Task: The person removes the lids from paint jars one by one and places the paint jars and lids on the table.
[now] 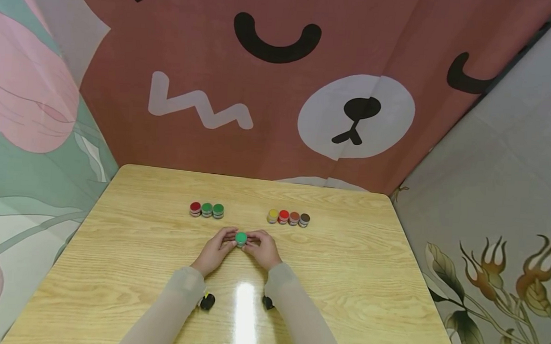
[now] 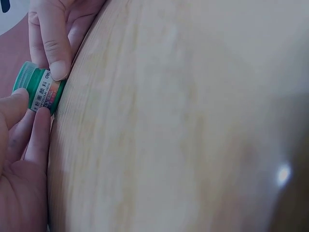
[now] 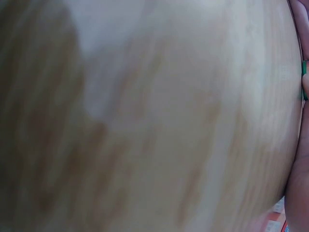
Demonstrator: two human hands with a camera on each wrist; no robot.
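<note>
1. head view: the wooden table (image 1: 344, 279) lies beneath all the fingers.
2. left hand (image 1: 212, 253) and right hand (image 1: 264, 250) face each other, fingers curved and narrowed, both holding one jar.
3. beyond the fingertips stand a row of four jars (image 1: 288, 218) and a row of three jars (image 1: 206, 210).
4. green jar (image 1: 241, 239), upright between the opposing fingertips; probably light, stiff and hard to crush, its smooth side perhaps slippery. whether its base touches wood, i cannot tell.
5. label (image 2: 46, 92), between the thumbs: likely the steadiest place to pinch.
</note>
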